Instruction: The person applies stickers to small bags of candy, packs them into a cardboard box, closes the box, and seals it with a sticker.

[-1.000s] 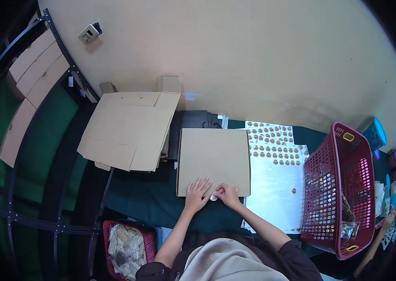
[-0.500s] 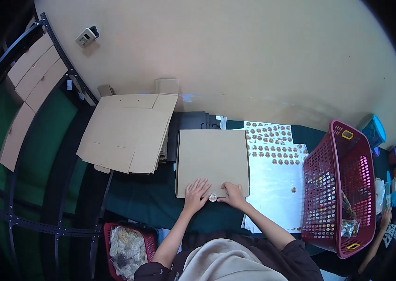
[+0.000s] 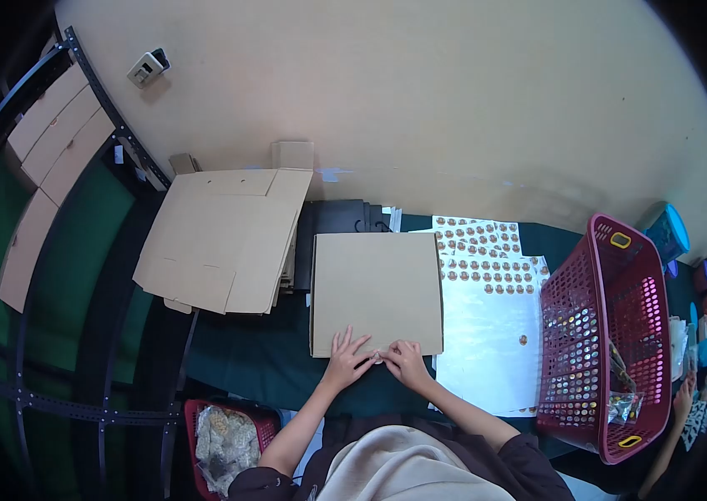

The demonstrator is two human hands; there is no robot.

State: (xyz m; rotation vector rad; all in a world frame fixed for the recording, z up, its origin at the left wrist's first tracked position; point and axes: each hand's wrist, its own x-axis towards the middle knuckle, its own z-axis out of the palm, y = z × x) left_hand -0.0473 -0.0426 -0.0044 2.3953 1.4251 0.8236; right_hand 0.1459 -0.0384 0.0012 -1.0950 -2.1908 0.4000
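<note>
A closed brown cardboard box (image 3: 376, 284) lies flat in front of me. At the middle of its near edge is a small round sticker (image 3: 377, 356), largely covered by my fingers. My left hand (image 3: 347, 361) rests on the box's near edge, fingers spread, its thumb reaching to the sticker. My right hand (image 3: 406, 364) is on the other side, fingers curled and tips pressed on the sticker at the edge. To the right of the box are sheets of round stickers (image 3: 487, 334), partly peeled.
Flattened cardboard boxes (image 3: 220, 238) are stacked at left, beside a metal shelf (image 3: 103, 409). A tall maroon basket (image 3: 595, 334) stands at right. A smaller red basket (image 3: 266, 426) holds crumpled plastic at lower left. Another person's arm (image 3: 671, 434) shows at far right.
My right hand has shifted slightly left and down, its fingers now at the sticker near my left thumb. The sticker is more covered than before. My left hand stays on the box.
</note>
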